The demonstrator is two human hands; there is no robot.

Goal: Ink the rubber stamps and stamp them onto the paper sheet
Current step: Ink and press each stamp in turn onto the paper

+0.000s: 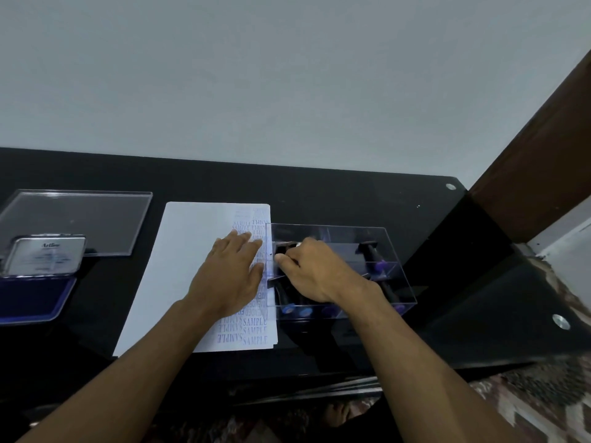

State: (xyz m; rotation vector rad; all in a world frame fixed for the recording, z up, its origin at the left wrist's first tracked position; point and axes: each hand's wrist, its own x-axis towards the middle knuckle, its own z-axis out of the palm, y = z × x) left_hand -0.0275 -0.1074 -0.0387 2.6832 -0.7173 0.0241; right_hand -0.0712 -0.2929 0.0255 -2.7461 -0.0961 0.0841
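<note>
Dim, soft, slightly blurred wide-angle picture; edges bend, and the glossy black table reflects faintly.

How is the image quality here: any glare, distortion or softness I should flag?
Head view: wide-angle bending of the black table edge; reflections on the clear box blur the stamps inside; dim overall, soft focus, yet SAMPLE prints on the paper sheet stay legible.

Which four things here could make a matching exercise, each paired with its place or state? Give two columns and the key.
Things:
1. left hand
2. right hand
3. ink pad
4. clear lid

Places or states:
A. lying flat at the table's far left
B. open, near left edge
C. flat on the paper sheet
D. gripping a stamp in the clear box

Pairs: 1-C, 2-D, 3-B, 4-A
</note>
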